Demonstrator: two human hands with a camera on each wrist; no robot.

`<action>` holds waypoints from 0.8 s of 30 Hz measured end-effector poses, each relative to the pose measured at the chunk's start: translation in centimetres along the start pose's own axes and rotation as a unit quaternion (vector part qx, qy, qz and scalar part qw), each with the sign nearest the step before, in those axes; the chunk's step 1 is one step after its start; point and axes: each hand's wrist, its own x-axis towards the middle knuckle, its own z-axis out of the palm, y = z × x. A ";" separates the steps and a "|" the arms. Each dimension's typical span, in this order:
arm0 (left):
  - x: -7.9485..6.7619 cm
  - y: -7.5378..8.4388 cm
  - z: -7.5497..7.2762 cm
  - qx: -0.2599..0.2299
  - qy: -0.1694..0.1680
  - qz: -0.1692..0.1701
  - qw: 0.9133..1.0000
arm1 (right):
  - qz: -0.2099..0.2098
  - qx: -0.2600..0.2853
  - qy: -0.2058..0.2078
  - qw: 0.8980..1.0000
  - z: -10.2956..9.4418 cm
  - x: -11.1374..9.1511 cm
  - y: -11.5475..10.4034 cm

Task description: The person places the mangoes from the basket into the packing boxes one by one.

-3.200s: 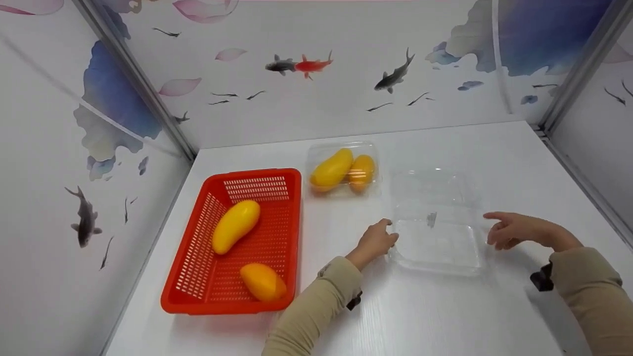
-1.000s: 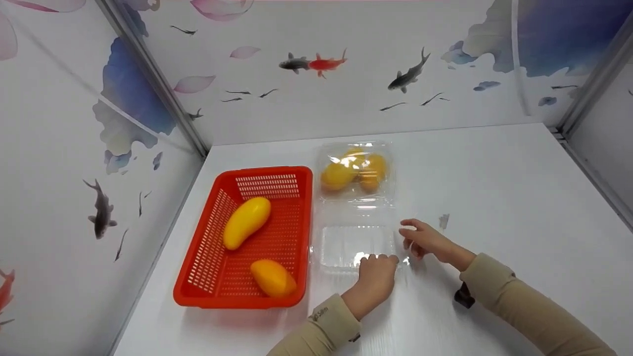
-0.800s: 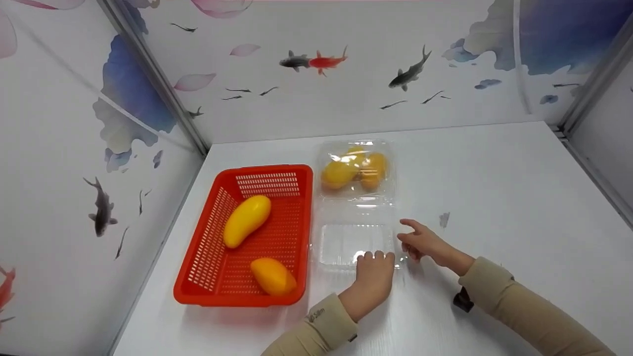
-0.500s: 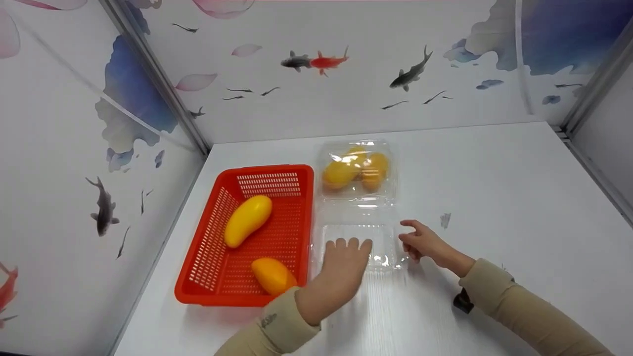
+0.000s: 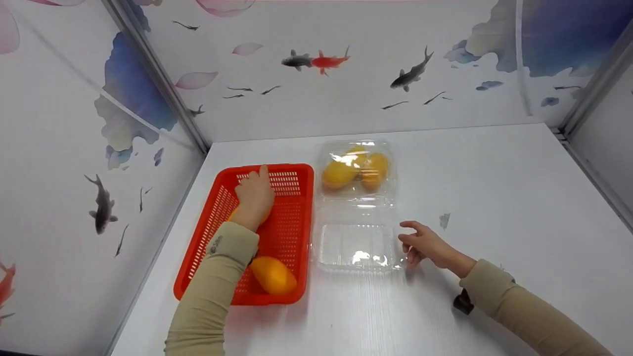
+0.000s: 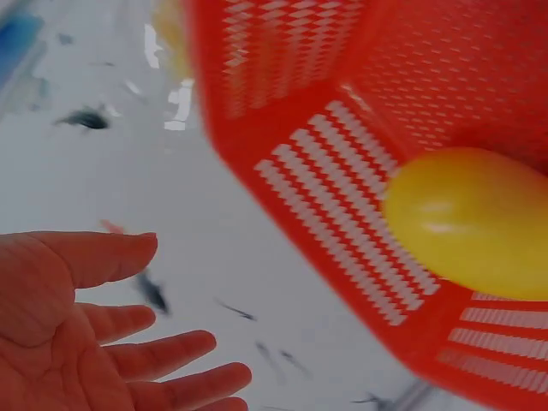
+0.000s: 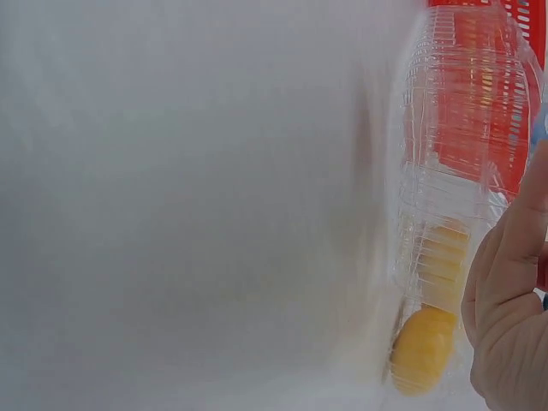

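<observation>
My left hand (image 5: pixel 255 198) is over the far part of a red plastic basket (image 5: pixel 308 222), above a long yellow mango (image 6: pixel 479 223) that it mostly covers in the head view. In the left wrist view its fingers are spread and hold nothing; the mango lies apart from them. A rounder orange-yellow mango (image 5: pixel 273 276) sits at the basket's near end. Right of the basket lies an opened clear plastic clamshell box (image 5: pixel 341 247). At that box's right edge is my right hand (image 5: pixel 425 244), loosely bent with the index finger extended; whether it touches the box I cannot tell.
Behind the opened box, several mangoes (image 5: pixel 339 174) show through clear plastic; the opened box's far half seems to overlap that filled box. A grey mark (image 5: pixel 444 220) is on the white table (image 5: pixel 494 198). Fish-patterned walls (image 5: pixel 366 64) enclose the back and sides.
The opened box has shifted left, to beside the basket. My left hand has let go of its near edge and moved left over the basket. My right hand has stayed nearly still lately.
</observation>
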 end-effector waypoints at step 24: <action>3.5 -9.1 7.6 -0.092 -0.049 -0.023 0.994 | 0.009 0.024 -0.004 1.000 0.0 -0.3 0.3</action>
